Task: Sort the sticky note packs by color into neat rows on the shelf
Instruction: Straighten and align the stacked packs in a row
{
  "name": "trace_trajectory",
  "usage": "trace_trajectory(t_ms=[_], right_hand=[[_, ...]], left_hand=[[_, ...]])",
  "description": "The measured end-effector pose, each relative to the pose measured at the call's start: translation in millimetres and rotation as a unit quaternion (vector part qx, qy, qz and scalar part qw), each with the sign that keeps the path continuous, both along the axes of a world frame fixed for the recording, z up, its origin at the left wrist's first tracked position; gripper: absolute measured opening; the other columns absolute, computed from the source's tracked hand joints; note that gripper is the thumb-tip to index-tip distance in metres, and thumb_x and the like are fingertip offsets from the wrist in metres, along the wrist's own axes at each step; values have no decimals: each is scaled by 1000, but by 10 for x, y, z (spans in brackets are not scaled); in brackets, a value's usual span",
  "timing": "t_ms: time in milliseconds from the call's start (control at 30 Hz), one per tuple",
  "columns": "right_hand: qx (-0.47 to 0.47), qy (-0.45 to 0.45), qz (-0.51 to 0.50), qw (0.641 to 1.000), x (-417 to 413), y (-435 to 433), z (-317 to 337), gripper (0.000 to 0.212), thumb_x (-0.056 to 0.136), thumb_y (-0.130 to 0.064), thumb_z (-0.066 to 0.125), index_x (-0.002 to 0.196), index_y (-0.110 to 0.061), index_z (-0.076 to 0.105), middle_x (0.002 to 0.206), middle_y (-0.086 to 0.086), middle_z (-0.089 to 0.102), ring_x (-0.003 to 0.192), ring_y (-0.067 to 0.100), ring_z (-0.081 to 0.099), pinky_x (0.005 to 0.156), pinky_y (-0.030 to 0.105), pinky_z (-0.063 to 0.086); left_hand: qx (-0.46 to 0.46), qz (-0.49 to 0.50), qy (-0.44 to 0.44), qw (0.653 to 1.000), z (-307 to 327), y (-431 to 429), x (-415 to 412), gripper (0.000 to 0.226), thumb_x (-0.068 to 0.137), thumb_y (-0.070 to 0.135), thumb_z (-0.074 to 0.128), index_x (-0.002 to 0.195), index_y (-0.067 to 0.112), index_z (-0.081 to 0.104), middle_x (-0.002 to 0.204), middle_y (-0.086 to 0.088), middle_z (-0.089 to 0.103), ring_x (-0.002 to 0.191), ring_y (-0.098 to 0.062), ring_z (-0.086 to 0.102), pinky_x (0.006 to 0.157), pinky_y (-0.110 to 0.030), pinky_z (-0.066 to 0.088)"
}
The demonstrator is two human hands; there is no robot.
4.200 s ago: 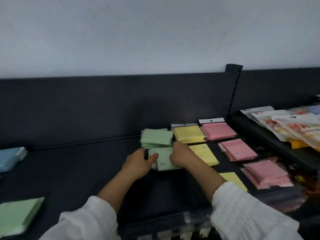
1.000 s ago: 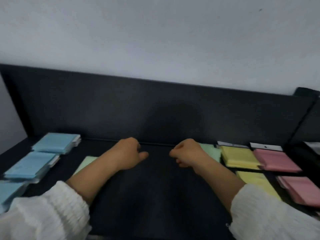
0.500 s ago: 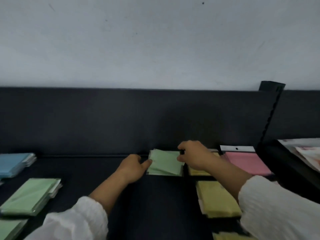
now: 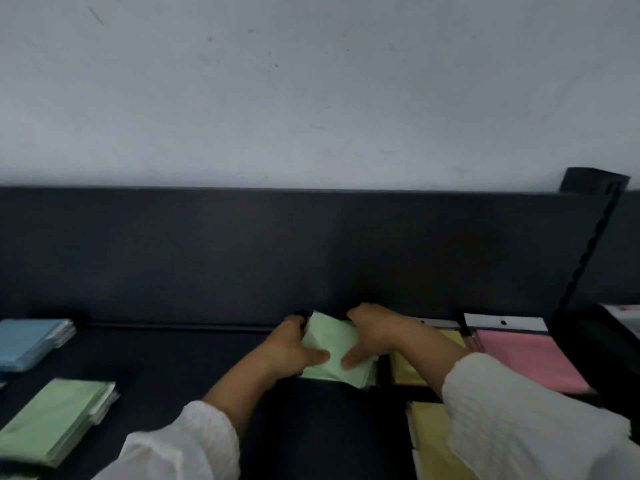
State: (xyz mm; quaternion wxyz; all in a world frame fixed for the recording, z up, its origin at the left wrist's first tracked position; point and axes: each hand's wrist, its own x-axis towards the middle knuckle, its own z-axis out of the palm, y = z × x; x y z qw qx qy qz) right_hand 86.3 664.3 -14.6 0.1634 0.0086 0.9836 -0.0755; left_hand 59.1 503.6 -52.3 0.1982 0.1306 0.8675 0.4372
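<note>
Between the fingers (image 4: 317, 356) of both hands, at the back of the dark shelf (image 4: 173, 358), sat a green stack (image 4: 332, 341) of sticky note packs. It was turned a little out of square with the back panel (image 4: 311, 254). The left hand (image 4: 287, 348) gripped the stack's left side, thumb laid across the top pack and the other fingers curled round the far corner. The right hand (image 4: 375, 336) clamped the opposite side the same way, its thumb pressed on the top pack close to the left thumb. Whether the stack lay on the shelf or was lifted just clear of it could not be told.

Just right of the right-hand fingers, partly hidden under the wrist, lay yellow packs (image 4: 403, 372), and beyond them a pink pack (image 4: 519, 355) with a white hang tab. Nearer the person than those fingers was a second yellow pack (image 4: 429, 438), half covered by the right white sleeve (image 4: 519, 410).

Well to the left of the left-hand fingers, a second green stack (image 4: 59, 417) lay toward the shelf's front. A blue stack (image 4: 31, 341) lay farther back, near the panel. The left white sleeve (image 4: 180, 445) crossed the front edge. A pale wall (image 4: 311, 98) rose above the panel, and a slotted upright (image 4: 588, 251) stood far right of the fingers.
</note>
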Motion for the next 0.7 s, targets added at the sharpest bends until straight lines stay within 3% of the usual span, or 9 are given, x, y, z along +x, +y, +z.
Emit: trace_trajectory(t_ms=[67, 200, 333, 433, 700], right_hand=[[15, -11, -1, 1000, -40, -2, 4, 84, 68, -48, 76, 135, -12, 39, 135, 9, 37, 119, 25, 44, 99, 33, 43], [-4, -18, -12, 1000, -79, -11, 29, 93, 66, -40, 81, 139, -16, 29, 138, 5, 25, 123, 25, 41, 102, 33, 42], [-4, -12, -11, 1000, -64, -29, 41, 87, 63, -40, 82, 134, -18, 37, 133, 2, 43, 118, 21, 48, 97, 32, 45], [-1, -11, -7, 1000, -47, -69, 58, 79, 57, -41, 85, 123, -18, 48, 123, 0, 54, 107, 18, 56, 88, 30, 49], [18, 70, 61, 995, 126, -239, 186, 66, 59, -39, 84, 112, -23, 50, 116, -1, 58, 104, 19, 55, 79, 27, 43]], left_hand=[[35, 10, -40, 999, -17, 27, -36, 78, 74, 9, 75, 137, 10, 30, 111, 5, 52, 101, -11, 53, 74, -17, 49], [63, 7, -54, 996, -49, 40, -123, 67, 65, 1, 78, 124, 9, 48, 110, -2, 63, 98, -14, 61, 82, -29, 55], [83, 6, -46, 995, -55, 9, -130, 82, 49, 9, 85, 123, 15, 52, 117, -5, 59, 100, -17, 61, 80, -29, 56], [105, -3, -43, 994, -29, -48, -78, 73, 57, -2, 82, 120, 14, 49, 108, -3, 62, 96, -14, 62, 73, -23, 56], [110, 12, 39, 993, 41, -270, 131, 65, 59, 1, 81, 106, 24, 43, 101, 3, 60, 91, -10, 61, 73, -27, 57]])
